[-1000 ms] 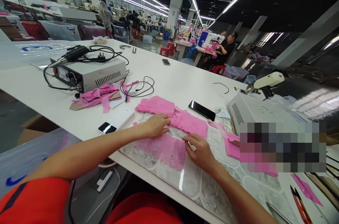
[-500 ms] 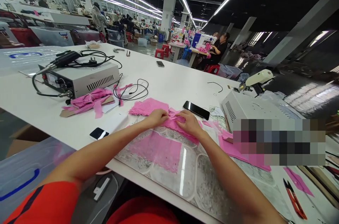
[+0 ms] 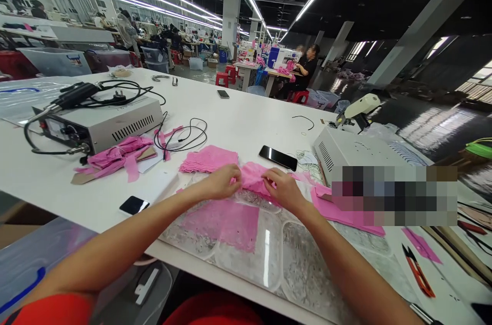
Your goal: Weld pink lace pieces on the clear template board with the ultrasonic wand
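My left hand (image 3: pixel 224 182) is closed, its fingertips pinching the left edge of a thin pink fabric piece (image 3: pixel 252 173). On the right edge of that piece, my right hand (image 3: pixel 283 187) has its thumb and finger pressed together. The cloth spans the gap between both hands, above more pink fabric that they partly hide. Just left of it lies a stack of pink fabric pieces (image 3: pixel 209 158) with ragged edges. Closer to me, a single pink fabric rectangle (image 3: pixel 226 222) lies flat on a clear, patterned mat (image 3: pixel 249 268).
A black phone (image 3: pixel 278 157) lies behind my right hand. To the left stand a grey box unit (image 3: pixel 126 122) with cables and a bundle of pink strips (image 3: pixel 119 153). Another grey unit (image 3: pixel 357 153) is at right, with red-handled thread snips (image 3: pixel 418 271) nearer me.
Both hands have drawn slightly toward me and a little apart. The pink piece between them is spread more openly. The whole view has shifted slightly.
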`<state>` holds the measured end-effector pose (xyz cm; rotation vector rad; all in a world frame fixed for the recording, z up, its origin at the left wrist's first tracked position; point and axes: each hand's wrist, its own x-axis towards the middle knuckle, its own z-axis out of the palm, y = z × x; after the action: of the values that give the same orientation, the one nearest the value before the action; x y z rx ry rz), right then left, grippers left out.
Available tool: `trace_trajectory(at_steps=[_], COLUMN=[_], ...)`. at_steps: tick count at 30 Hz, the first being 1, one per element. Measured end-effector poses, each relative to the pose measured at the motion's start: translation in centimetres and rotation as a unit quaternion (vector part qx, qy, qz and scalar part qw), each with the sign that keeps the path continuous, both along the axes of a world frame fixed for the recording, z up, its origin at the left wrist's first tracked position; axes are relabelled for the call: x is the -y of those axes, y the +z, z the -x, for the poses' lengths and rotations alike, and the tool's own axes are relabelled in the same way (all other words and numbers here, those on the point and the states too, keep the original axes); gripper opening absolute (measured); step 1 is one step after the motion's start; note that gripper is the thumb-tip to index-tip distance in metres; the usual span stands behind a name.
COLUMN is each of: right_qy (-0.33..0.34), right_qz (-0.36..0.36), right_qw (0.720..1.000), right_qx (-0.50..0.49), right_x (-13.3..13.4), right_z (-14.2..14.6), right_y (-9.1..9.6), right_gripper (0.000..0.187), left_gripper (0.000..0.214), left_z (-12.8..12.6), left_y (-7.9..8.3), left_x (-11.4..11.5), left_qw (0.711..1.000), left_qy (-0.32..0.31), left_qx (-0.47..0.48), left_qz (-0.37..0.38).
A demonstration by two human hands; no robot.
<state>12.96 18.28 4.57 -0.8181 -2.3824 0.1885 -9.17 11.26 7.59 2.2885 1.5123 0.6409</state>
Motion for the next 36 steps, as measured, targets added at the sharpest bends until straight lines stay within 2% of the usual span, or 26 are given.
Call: trace_trajectory(at_steps=[5,7,10,13,16,19,21,23,25,27,30,33,36], right_qy=[0.034,0.028,0.009,0.031,0.06,0.049,0.036,0.024,0.009,-0.022,-0.113,-0.25,-0.329], right_qz=[0.001,-0.021,-0.064,-0.069,-0.045,-0.048,-0.052,-0.015,0.065,0.161,0.286,0.291,0.283], right_qw=[0.996,0.994,0.994,0.995,0.993,0.992,0.994,0.998,0.998,0.98,0.911,0.851,0.821], right_qx=[0.082,0.103,0.085,0.069,0.09,0.104,0.094,0.057,-0.014,-0.118,-0.273,-0.358,-0.37], right_x=[7.0,9.3,11.4,12.6,13.3,13.5,13.4,13.2,13.0,12.7,11.9,11.2,11.2], right_z=[-5.3,-6.5,-7.0,-6.1,-4.2,-2.3,-1.4,-1.3,-1.9,-3.2,-6.3,-9.6,-11.8], right_y=[-2.0,-2.6,-2.6,-2.0,-2.3,-3.5,-4.0,-3.7,-2.6,-0.9,1.1,1.3,0.6], right_gripper=[0.019,0.019,0.018,0.019,0.012,0.003,0.008,0.013,0.014,0.012,0.017,0.024,0.021], left_gripper=[0.017,0.015,0.006,0.007,0.018,0.018,0.015,0.014,0.015,0.017,0.019,0.022,0.031], left_z=[-3.0,-3.8,-4.2,-4.3,-4.4,-4.5,-4.3,-4.0,-3.4,-2.9,-2.3,-2.7,-4.5], left_y=[-1.5,-2.5,-3.9,-4.7,-4.6,-4.0,-3.7,-3.8,-4.0,-4.2,-4.2,-3.8,-3.3], left_x=[4.5,5.9,7.3,7.8,7.9,7.7,7.5,7.3,7.3,7.5,7.9,8.0,7.4], left_qw=[0.992,0.989,0.986,0.985,0.985,0.99,0.992,0.993,0.995,0.996,0.995,0.994,0.989], left_qy=[-0.117,-0.138,-0.148,-0.141,-0.137,-0.134,-0.121,-0.102,-0.082,-0.075,-0.088,-0.105,-0.14], left_qx=[-0.035,-0.048,-0.072,-0.098,-0.102,-0.052,0.003,0.036,0.045,0.047,0.032,-0.003,-0.041], left_qz=[0.021,0.029,0.018,-0.017,-0.024,-0.001,0.026,0.04,0.038,0.031,0.025,0.018,-0.007])
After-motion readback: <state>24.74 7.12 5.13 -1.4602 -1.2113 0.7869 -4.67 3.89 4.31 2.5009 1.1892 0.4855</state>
